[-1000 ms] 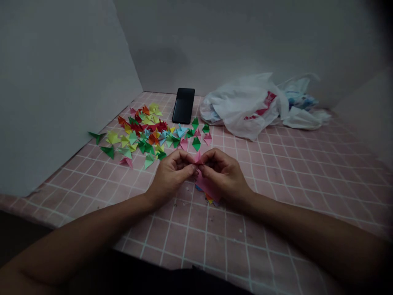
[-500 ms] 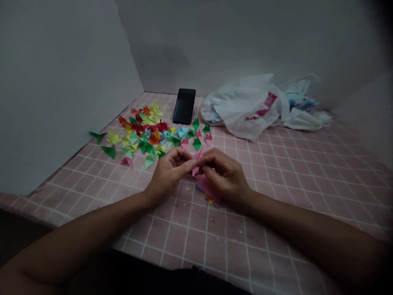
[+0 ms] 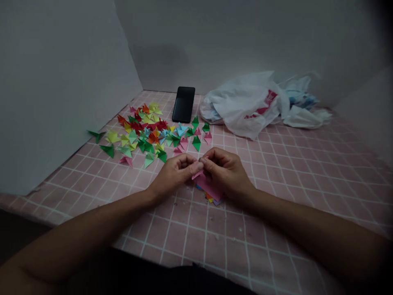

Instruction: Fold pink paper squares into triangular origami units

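Between my two hands is a small piece of folded pink paper (image 3: 197, 175), mostly covered by fingers and thumbs. My left hand (image 3: 176, 172) pinches it from the left, thumb on top. From the right, my right hand (image 3: 225, 170) pinches it with thumb and forefinger, its other fingers curled. Just below them a stack of coloured paper squares (image 3: 211, 189) lies on the table, pink on top, with blue, orange, yellow and purple corners showing. Many folded paper cranes (image 3: 149, 137) in red, yellow, green, blue and pink lie spread beyond my left hand.
A black phone (image 3: 184, 104) lies behind the cranes. White plastic bags (image 3: 245, 104) sit at the back right, against the wall. A pink tablecloth with a white grid (image 3: 291, 176) covers the table, with small scraps near the stack. A pale wall (image 3: 61, 90) stands on the left.
My hands have drawn closer together, the left moving slightly right, and the pink paper is now more hidden and tilted. More of the stack's pink top sheet shows.
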A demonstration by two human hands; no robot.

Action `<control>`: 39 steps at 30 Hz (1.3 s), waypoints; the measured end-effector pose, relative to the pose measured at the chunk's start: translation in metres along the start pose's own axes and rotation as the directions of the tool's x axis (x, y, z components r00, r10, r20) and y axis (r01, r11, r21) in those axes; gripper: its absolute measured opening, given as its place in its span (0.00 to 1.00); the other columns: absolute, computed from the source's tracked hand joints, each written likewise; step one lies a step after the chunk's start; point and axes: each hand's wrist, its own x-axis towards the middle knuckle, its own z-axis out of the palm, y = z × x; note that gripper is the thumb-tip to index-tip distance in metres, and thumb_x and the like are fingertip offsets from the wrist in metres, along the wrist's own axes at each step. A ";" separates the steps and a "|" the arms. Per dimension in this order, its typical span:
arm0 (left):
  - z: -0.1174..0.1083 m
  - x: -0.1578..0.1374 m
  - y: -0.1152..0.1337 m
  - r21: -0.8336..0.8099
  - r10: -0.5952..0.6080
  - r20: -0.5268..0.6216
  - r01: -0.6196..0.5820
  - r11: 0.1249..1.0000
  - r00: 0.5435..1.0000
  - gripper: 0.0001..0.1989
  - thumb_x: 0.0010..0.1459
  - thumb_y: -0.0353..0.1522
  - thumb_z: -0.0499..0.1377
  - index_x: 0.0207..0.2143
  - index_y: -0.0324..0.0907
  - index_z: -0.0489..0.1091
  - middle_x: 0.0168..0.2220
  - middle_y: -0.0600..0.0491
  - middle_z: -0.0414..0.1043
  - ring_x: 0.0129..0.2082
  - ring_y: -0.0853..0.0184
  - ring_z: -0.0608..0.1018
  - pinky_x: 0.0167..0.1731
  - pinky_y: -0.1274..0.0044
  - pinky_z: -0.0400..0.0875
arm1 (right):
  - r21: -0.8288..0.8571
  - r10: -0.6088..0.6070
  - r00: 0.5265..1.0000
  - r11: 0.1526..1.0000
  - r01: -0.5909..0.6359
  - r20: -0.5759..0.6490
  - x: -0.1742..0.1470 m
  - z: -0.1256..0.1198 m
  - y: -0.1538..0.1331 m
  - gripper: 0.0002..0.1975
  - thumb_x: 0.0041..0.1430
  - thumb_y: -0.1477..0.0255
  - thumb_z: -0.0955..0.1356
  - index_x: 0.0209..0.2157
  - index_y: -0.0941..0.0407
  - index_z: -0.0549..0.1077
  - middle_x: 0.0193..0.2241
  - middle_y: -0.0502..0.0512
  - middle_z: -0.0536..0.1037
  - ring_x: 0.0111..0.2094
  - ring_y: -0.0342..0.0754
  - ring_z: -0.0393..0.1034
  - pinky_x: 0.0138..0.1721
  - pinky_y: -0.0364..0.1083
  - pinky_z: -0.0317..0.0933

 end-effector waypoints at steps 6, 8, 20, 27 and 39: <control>-0.001 -0.001 -0.001 0.023 -0.036 0.010 0.036 0.999 0.999 0.15 0.56 0.41 0.64 0.27 0.39 0.68 0.21 0.57 0.69 0.18 0.74 0.70 0.22 0.81 0.66 | 0.054 0.056 0.997 0.997 -0.058 0.050 0.002 -0.002 -0.001 0.18 0.62 0.60 0.69 0.24 0.55 0.68 0.18 0.46 0.70 0.17 0.39 0.61 0.20 0.41 0.54; -0.001 -0.001 -0.002 0.034 -0.037 0.000 0.037 0.999 0.999 0.15 0.56 0.41 0.64 0.27 0.39 0.68 0.21 0.58 0.68 0.18 0.75 0.70 0.21 0.81 0.65 | 0.072 0.052 0.997 0.996 -0.057 0.064 0.002 -0.002 0.000 0.19 0.63 0.57 0.68 0.24 0.56 0.68 0.19 0.47 0.70 0.18 0.39 0.62 0.20 0.41 0.55; -0.001 0.001 -0.001 0.020 -0.032 -0.004 0.033 0.999 0.999 0.14 0.55 0.40 0.65 0.27 0.39 0.68 0.21 0.58 0.67 0.18 0.76 0.68 0.20 0.82 0.63 | 0.103 0.114 0.988 0.987 -0.124 0.100 0.006 -0.006 -0.001 0.15 0.59 0.61 0.70 0.25 0.56 0.70 0.18 0.46 0.71 0.16 0.39 0.62 0.20 0.40 0.55; -0.002 0.001 -0.003 0.001 -0.019 -0.044 0.019 1.000 0.999 0.15 0.55 0.40 0.66 0.27 0.39 0.68 0.21 0.59 0.67 0.18 0.75 0.69 0.21 0.81 0.66 | 0.174 0.081 0.992 0.980 -0.097 0.099 0.009 -0.007 -0.001 0.10 0.56 0.64 0.71 0.29 0.56 0.71 0.21 0.47 0.74 0.18 0.39 0.65 0.22 0.41 0.60; -0.002 0.001 -0.006 0.154 0.076 -0.040 -0.069 0.986 0.996 0.17 0.65 0.42 0.56 0.28 0.41 0.68 0.20 0.58 0.65 0.19 0.72 0.69 0.22 0.80 0.65 | -0.048 0.058 0.998 0.997 -0.056 0.035 0.003 0.003 -0.001 0.07 0.57 0.71 0.68 0.26 0.55 0.69 0.16 0.45 0.71 0.16 0.40 0.63 0.19 0.40 0.57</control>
